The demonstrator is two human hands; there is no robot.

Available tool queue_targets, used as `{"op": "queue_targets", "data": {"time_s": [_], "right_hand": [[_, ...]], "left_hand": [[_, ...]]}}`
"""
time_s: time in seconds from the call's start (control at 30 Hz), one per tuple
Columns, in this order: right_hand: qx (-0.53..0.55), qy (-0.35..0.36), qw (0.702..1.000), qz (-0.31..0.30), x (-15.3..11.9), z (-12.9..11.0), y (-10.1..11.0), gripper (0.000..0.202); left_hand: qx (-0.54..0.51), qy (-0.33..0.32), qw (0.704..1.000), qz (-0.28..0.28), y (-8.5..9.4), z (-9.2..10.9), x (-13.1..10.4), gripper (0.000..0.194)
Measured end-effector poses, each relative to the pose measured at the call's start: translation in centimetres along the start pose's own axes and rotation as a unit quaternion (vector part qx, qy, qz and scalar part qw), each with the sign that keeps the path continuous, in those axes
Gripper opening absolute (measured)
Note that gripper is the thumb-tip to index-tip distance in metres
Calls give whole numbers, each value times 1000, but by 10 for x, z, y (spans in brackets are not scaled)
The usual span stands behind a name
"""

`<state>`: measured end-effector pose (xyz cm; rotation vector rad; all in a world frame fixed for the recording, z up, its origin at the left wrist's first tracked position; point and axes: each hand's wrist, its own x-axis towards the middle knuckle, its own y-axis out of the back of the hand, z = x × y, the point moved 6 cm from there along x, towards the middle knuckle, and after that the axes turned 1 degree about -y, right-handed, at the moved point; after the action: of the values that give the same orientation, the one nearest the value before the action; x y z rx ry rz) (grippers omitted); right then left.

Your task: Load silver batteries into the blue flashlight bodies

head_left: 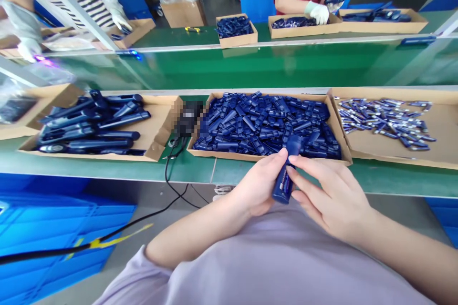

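My left hand (260, 182) is closed round a dark blue cylindrical part (283, 186), which it holds tilted just in front of the middle box. The fingertips of my right hand (322, 190) press on the same part from the right side. Beyond both hands, a cardboard box (243, 156) holds many small dark blue plastic pieces (250, 124). To the right, another cardboard box (393, 150) has small blue and silver parts (390, 119) in it. Long dark blue handle-like housings (96, 128) lie in the left box (153, 126).
A black device (189, 116) with cables stands between the left and middle boxes. Behind the green conveyor (229, 69), two people in gloves work over boxes. Blue crates (53, 228) are at lower left, with a black cable (46, 251) crossing in front.
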<state>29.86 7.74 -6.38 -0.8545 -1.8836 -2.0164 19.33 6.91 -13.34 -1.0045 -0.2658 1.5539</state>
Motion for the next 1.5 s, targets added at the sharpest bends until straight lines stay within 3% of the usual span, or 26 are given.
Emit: {"op": "queue_targets", "data": {"time_s": [0.1,0.17,0.23,0.3,0.37,0.43,0.57,0.67,0.73,0.83,0.93,1.07,1.13,1.23,1.27,1.33,1.4,1.47,1.5], "right_hand": [[16,0,1000,-4,9,13,4,31],[13,-58,998,21,12,45,7,29],[-6,-144,990,2,7,89,1,25],[-34,-197,971,-130,-6,129,-24,20],[-57,-207,942,-259,-24,155,-49,16],[-66,-202,929,-302,-34,167,-63,12],[-41,-185,949,-253,-26,158,-55,18],[19,-283,953,-106,-12,142,-23,26],[122,-365,923,-24,-8,125,-9,33],[261,-422,867,57,-2,96,-8,31],[309,-437,838,106,0,78,-18,25],[408,-415,792,186,1,73,-23,28],[396,-400,804,193,2,73,-19,33],[286,-356,877,150,5,72,-12,47],[265,-348,889,133,5,72,-12,51],[291,-359,879,112,2,73,-15,54],[371,-382,839,107,0,70,-21,50],[425,-387,813,93,1,62,-25,34],[433,-380,814,76,4,55,-26,25]], "left_hand": [[8,-44,999,16,5,12,-1,42],[8,-75,997,20,6,25,-2,43],[-1,-87,996,18,7,36,-4,42],[-17,-82,996,23,9,42,-6,39],[-24,-65,997,34,12,40,-7,37],[-20,-59,997,46,15,36,-8,33],[4,-82,996,31,17,28,-5,29],[31,-72,997,11,17,24,-2,26],[36,-53,998,0,15,22,-1,23],[19,-18,1000,-16,12,18,-1,24],[-6,8,1000,-22,10,14,-1,26],[-37,7,999,-18,12,11,0,19],[-41,6,999,-9,12,11,0,19],[-47,14,999,-2,10,11,0,24],[-49,14,999,-4,10,12,0,24],[-48,5,999,-13,9,13,-1,22],[-41,-8,999,-28,8,15,-2,19],[-38,-16,998,-47,6,14,-3,19],[-39,-19,998,-55,5,14,-4,20]]}}
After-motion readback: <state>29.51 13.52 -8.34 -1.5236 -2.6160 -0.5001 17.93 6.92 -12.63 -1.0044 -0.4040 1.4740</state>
